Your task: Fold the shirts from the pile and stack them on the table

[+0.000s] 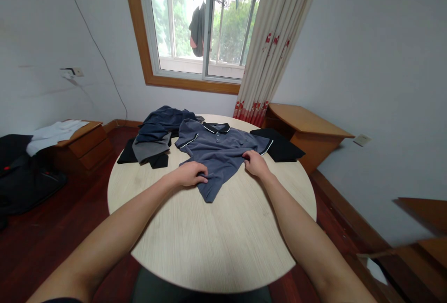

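A grey-blue polo shirt [223, 154] with a black collar and white-edged sleeves lies front side up on the round table [216, 242]. Its collar points towards the window, and its lower part is bunched, with one corner hanging towards me. My left hand [192, 174] is closed on the shirt's lower left part, thumb and fingers pinching the cloth. At the shirt's right side, below the sleeve, my right hand [255, 162] pinches the edge of the fabric.
A heap of dark blue, grey and black clothes [160, 128] lies at the table's back left. Folded black cloth [279, 145] rests at the back right. Beyond it stands a wooden desk [307, 119] beside the curtain [275, 42]. A wooden cabinet [84, 144] stands on the left.
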Action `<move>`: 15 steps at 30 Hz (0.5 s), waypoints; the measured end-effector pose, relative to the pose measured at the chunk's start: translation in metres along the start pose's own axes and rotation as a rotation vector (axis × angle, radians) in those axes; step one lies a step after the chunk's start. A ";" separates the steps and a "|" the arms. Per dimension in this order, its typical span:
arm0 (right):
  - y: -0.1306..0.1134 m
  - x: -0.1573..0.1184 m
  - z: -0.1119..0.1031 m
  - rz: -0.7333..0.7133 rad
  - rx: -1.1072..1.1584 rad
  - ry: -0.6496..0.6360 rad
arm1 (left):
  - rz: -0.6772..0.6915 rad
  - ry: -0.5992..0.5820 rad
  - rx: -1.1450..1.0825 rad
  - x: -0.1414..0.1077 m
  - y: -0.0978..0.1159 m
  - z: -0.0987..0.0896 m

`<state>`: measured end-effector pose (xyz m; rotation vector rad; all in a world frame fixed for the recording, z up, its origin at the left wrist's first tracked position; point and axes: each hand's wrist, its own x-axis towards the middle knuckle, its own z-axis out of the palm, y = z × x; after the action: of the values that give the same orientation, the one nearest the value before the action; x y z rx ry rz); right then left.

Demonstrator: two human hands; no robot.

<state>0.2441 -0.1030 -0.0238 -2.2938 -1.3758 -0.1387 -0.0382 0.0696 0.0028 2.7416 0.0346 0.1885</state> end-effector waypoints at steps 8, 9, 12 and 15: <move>0.024 0.008 0.002 -0.060 0.245 0.010 | -0.133 0.285 -0.074 -0.004 -0.013 -0.011; 0.029 0.009 0.001 -0.072 0.372 0.033 | -0.161 0.345 -0.085 -0.004 -0.016 -0.013; 0.049 0.013 -0.007 0.023 0.687 0.278 | -0.255 0.523 -0.122 -0.006 -0.022 -0.020; 0.067 0.014 -0.013 0.290 0.705 0.560 | -0.322 0.666 -0.180 -0.009 -0.030 -0.025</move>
<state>0.3106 -0.1236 -0.0297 -1.6508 -0.6503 -0.1551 -0.0502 0.1066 0.0133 2.3331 0.5988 0.9436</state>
